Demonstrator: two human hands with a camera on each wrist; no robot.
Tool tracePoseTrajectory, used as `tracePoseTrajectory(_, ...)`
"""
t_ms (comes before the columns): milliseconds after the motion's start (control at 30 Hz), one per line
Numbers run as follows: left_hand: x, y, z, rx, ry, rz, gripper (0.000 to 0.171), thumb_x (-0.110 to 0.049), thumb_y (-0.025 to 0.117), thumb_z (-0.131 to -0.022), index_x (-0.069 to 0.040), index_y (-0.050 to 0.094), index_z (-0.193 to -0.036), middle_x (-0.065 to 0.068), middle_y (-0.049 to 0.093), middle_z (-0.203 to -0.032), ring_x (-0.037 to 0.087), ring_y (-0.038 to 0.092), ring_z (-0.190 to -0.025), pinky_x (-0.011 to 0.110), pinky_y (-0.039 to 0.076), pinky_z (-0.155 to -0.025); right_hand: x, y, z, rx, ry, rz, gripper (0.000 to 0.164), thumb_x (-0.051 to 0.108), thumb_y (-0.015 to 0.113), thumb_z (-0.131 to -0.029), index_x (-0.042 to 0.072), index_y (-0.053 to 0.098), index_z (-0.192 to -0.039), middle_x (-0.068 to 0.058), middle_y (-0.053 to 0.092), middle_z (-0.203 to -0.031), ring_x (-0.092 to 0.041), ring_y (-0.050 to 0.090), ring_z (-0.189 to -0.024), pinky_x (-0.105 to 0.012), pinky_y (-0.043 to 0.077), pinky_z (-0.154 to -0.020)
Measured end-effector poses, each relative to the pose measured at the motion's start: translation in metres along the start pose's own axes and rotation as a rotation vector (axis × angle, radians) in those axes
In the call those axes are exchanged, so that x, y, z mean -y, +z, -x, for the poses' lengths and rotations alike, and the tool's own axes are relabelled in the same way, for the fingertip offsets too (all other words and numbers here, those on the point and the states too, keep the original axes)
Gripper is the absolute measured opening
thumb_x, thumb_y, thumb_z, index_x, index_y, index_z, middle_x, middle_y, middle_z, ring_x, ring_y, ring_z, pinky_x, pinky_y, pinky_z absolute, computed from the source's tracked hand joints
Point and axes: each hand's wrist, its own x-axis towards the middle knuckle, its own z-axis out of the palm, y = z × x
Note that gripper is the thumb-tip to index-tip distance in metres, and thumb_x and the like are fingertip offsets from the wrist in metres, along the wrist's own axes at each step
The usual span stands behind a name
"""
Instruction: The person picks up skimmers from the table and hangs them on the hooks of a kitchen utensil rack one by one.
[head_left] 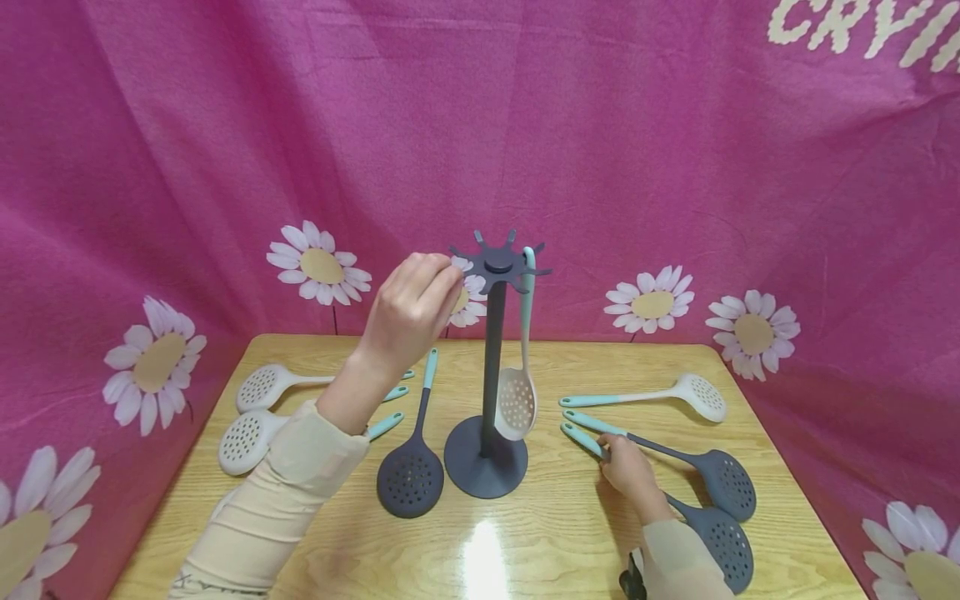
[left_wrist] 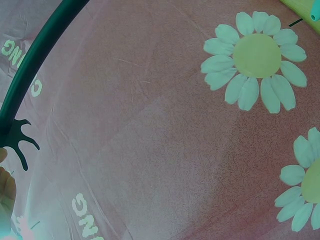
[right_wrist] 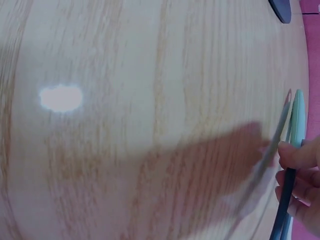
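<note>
Your left hand [head_left: 416, 304], raised at centre, curls its fingers beside a dark-grey, round-based stand [head_left: 492, 358]; whether they pinch a hook, I cannot tell. Lower right, your right hand [head_left: 628, 471] pinches a mint-handled, dark-grey perforated skimmer [head_left: 723, 550], near another dark skimmer [head_left: 729, 483].

Bright light floods my table [head_left: 555, 533], and there's hard white glare burning at the bottom of the head view! A broad, soft-edged shadow spreads beside my right hand [right_wrist: 305, 172]. Over at my left wrist, the cloth [left_wrist: 150, 100] turns hazy and greyish, the pole [left_wrist: 40, 55] curves with distortion, and the lower-left corner bleaches out.
</note>
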Motion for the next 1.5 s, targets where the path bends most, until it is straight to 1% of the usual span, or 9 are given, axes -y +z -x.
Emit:
tracePoseTrajectory(200, 0.000, -0.001, 0.000, -0.001, 0.002, -0.001, 0.014, 0.000, 0.053, -0.087, 0.007, 0.063, -0.080, 0.016, 0.058, -0.080, 0.028, 0.055, -0.072, 0.032, 0.051, -0.066, 0.004, -0.008, 0.002, -0.078, -0.024, -0.017, 0.028, -0.007, 0.066, -0.071, -0.004, 0.061, -0.099, -0.018, 0.060, -0.084, -0.026, 0.057, -0.072, -0.039, 0.048, -0.060)
tracePoseTrajectory(300, 0.000, -0.001, 0.000, -0.001, 0.002, -0.001, 0.015, -0.001, 0.053, -0.088, 0.007, 0.063, -0.081, 0.016, 0.058, -0.080, 0.028, 0.055, -0.071, 0.032, 0.051, -0.066, 0.008, -0.015, 0.003, -0.097, -0.020, -0.049, 0.027, -0.007, 0.066, -0.071, -0.004, 0.061, -0.097, -0.018, 0.062, -0.083, -0.026, 0.057, -0.071, -0.040, 0.048, -0.060)
tracePoseTrajectory(500, -0.001, 0.000, -0.001, 0.005, -0.002, 0.002, 0.014, -0.001, 0.054, -0.087, 0.007, 0.063, -0.081, 0.016, 0.058, -0.080, 0.028, 0.055, -0.072, 0.032, 0.052, -0.068, 0.013, -0.034, 0.003, -0.078, 0.053, -0.135, 0.031, -0.009, 0.063, -0.073, -0.004, 0.058, -0.103, -0.016, 0.060, -0.081, -0.025, 0.055, -0.071, -0.039, 0.046, -0.060)
tracePoseTrajectory(633, -0.001, 0.000, -0.001, 0.010, -0.006, 0.004, 0.010, 0.001, 0.057, -0.085, 0.007, 0.063, -0.082, 0.017, 0.058, -0.081, 0.028, 0.055, -0.072, 0.032, 0.052, -0.068, 0.019, -0.052, 0.004, -0.116, 0.063, -0.179, 0.030, -0.008, 0.063, -0.074, -0.004, 0.058, -0.104, -0.019, 0.059, -0.085, -0.030, 0.055, -0.074, -0.041, 0.045, -0.061)
tracePoseTrajectory(933, -0.001, -0.001, -0.002, 0.015, -0.011, 0.004, 0.005, 0.003, 0.063, -0.080, 0.007, 0.064, -0.083, 0.017, 0.059, -0.081, 0.028, 0.055, -0.073, 0.032, 0.052, -0.067, 0.038, -0.088, 0.008, -0.250, 0.028, -0.255, 0.031, -0.007, 0.060, -0.081, -0.003, 0.057, -0.111, -0.023, 0.058, -0.091, -0.027, 0.055, -0.068, -0.032, 0.042, -0.054)
tracePoseTrajectory(1067, -0.001, -0.001, -0.002, 0.017, -0.014, 0.006, 0.005, 0.003, 0.062, -0.081, 0.007, 0.064, -0.083, 0.017, 0.059, -0.081, 0.028, 0.055, -0.073, 0.032, 0.052, -0.067, 0.050, -0.101, 0.011, -0.360, -0.020, -0.302, 0.030, -0.008, 0.061, -0.080, -0.005, 0.058, -0.110, -0.024, 0.059, -0.089, -0.026, 0.053, -0.068, -0.028, 0.040, -0.053)
tracePoseTrajectory(1233, -0.001, -0.001, -0.001, 0.012, -0.015, 0.000, 0.006, 0.004, 0.065, -0.078, 0.007, 0.064, -0.083, 0.017, 0.058, -0.081, 0.028, 0.055, -0.072, 0.031, 0.052, -0.066, 0.069, -0.115, 0.015, -0.470, -0.083, -0.376, 0.029, -0.008, 0.064, -0.078, -0.004, 0.060, -0.107, -0.024, 0.062, -0.088, -0.027, 0.057, -0.074, -0.016, 0.042, -0.057)
tracePoseTrajectory(1333, -0.001, -0.002, -0.001, 0.012, -0.015, -0.002, 0.009, 0.005, 0.068, -0.075, 0.007, 0.064, -0.083, 0.017, 0.059, -0.081, 0.027, 0.055, -0.072, 0.031, 0.052, -0.066, 0.080, -0.123, 0.017, -0.506, -0.099, -0.417, 0.028, -0.006, 0.065, -0.079, -0.004, 0.061, -0.107, -0.022, 0.063, -0.088, -0.021, 0.057, -0.075, -0.009, 0.040, -0.060)
tracePoseTrajectory(1500, -0.002, -0.002, -0.001, 0.017, -0.015, -0.003, 0.010, 0.005, 0.069, -0.074, 0.007, 0.064, -0.083, 0.017, 0.059, -0.081, 0.027, 0.055, -0.072, 0.031, 0.052, -0.067, 0.096, -0.133, 0.020, -0.556, -0.140, -0.520, 0.030, -0.006, 0.067, -0.077, -0.004, 0.062, -0.107, -0.020, 0.063, -0.088, 0.000, 0.051, -0.072, -0.009, 0.042, -0.062)
